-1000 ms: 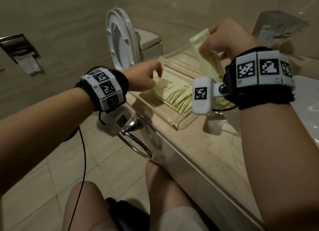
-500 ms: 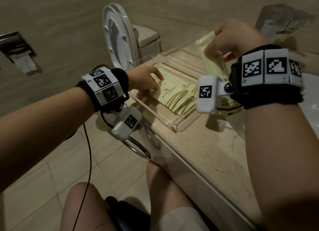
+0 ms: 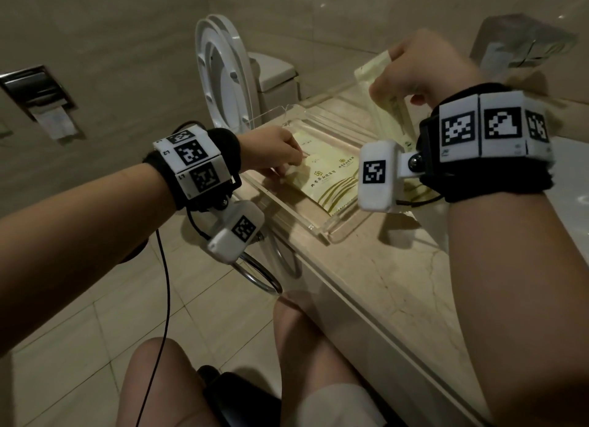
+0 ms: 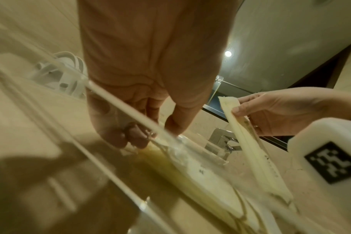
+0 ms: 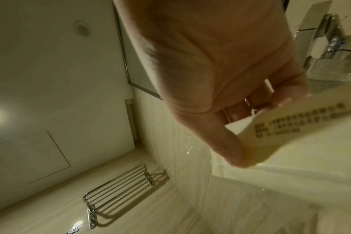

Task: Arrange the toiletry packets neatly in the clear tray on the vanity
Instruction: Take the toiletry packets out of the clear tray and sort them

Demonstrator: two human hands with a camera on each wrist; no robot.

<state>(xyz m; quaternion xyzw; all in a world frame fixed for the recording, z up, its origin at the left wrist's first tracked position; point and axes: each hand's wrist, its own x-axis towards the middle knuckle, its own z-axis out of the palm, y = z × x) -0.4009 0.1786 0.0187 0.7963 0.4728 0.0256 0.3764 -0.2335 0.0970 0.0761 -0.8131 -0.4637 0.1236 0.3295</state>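
Note:
A clear tray (image 3: 314, 227) sits on the marble vanity (image 3: 398, 283) with several pale yellow-green packets (image 3: 333, 184) lying flat in it. My left hand (image 3: 288, 168) reaches into the tray's left side, and its curled fingers (image 4: 134, 136) and thumb pinch the left edge of the top packet. My right hand (image 3: 384, 76) is raised over the tray's far right side. It pinches the top end of a long narrow packet (image 3: 387, 117), which hangs down towards the tray. The long packet (image 4: 250, 142) shows in the left wrist view, and its printed end (image 5: 291, 126) in the right wrist view.
A toilet (image 3: 223, 76) with its lid up stands beyond the vanity's left end. A chrome towel ring (image 3: 258, 277) hangs under the vanity's front edge. A white basin (image 3: 570, 178) lies to the right, with a shiny tissue box (image 3: 522, 47) behind it. My knees are below the counter.
My left hand has dropped from above the tray down onto the packets at its left side. My right hand still holds the long packet up, with little shift.

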